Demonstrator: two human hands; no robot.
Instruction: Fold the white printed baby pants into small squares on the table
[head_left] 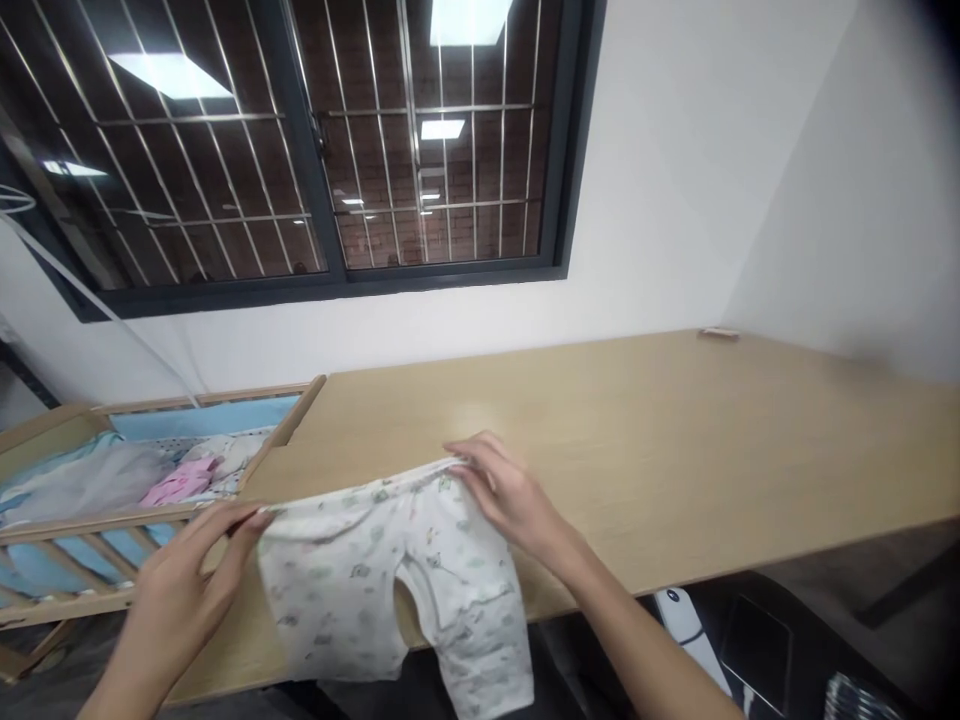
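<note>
My left grip: closed in a pinch on the left corner of the waistband of the baby trousers; thumb and fingertips meet right at the hem, near the desk's left end.
My right grip: fingers curled down onto the right corner of the same waistband, pinching the cloth against the desk.
Baby trousers: white with a small green and grey print; the waistband runs stretched in a line between my two grips, sloping slightly up toward the right one.
Where the trousers lie: the upper part rests flat on the desk near its front edge; both legs hang over that edge toward me, the right leg lower than the left.
Relation to my grips: the garment spreads below and between both hands; each hand touches only its own corner of the waist.
Desk: light wood, long, set against a white wall under a dark-framed window with bars.
Small thing on the desk: a pale, flat object at the far right edge, well apart from my hands; too small to tell what it is.
Crib: wooden, just beside the desk's left end, with blue lining and some pink clothing inside.
</note>
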